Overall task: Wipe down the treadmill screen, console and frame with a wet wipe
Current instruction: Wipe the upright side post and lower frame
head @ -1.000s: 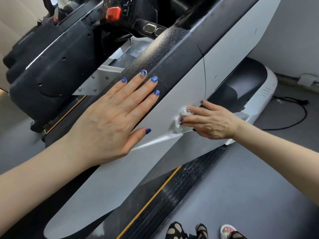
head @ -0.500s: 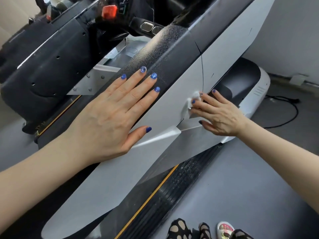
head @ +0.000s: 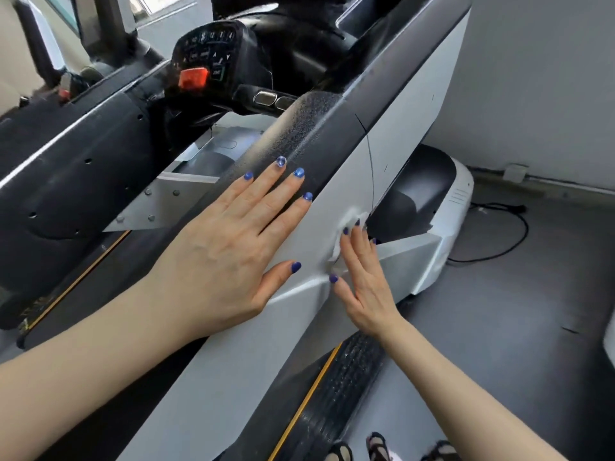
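Wet wipe (head: 347, 227) white, crumpled under right hand (head: 366, 277) fingers (head: 357, 242)

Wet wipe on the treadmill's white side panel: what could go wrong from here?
1. The wet wipe is bunched small under the straight fingers of the right hand, so it may slip out or leave strips of the white side panel unwiped.
2. It sits beside a panel seam; moisture could be pushed into that gap.
3. The left hand rests flat on the frame and may leave prints on parts already cleaned.
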Available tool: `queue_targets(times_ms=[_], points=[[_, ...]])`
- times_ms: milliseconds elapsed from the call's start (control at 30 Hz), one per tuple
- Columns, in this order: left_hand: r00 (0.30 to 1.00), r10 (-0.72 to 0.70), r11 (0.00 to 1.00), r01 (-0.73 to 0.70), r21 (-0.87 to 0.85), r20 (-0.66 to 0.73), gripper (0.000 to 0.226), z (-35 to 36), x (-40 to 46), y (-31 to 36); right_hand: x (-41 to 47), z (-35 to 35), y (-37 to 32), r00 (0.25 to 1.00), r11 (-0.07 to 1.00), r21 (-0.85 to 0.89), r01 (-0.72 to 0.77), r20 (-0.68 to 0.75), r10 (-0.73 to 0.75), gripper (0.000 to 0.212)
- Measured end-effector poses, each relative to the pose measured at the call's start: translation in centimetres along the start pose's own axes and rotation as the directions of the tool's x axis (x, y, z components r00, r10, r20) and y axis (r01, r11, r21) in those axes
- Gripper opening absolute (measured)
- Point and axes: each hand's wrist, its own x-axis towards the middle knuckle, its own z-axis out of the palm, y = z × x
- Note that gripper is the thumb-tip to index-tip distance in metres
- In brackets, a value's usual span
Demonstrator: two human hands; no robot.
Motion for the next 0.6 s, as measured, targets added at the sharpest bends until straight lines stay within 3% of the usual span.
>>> queue_targets(times_ms=[100, 433, 600], points=[[0.999, -0.027, 1.0, 0.027, -0.014, -0.023, 0.069, 0.0, 0.1, 0.0, 2.6, -1.3, -1.7, 0.993, 0.998, 0.031, 0.055, -0.107, -0.052, 0.066], [0.992, -0.113, 0.993, 0.11, -0.052, -0.062, 0.067, 0.2, 0.0, -0.1, 9.5, -4.6, -6.4, 0.942, 0.966, -0.01, 0.26, -0.217, -0.256, 0.064], [0.988, -0.143, 0.987, 0.138, -0.078, -0.061, 0.066, -0.1, -0.1, 0.0, 8.9, -5.7, -5.9, 0.904, 0.912, -0.092, 0.4, -0.126, -0.409, 0.06]])
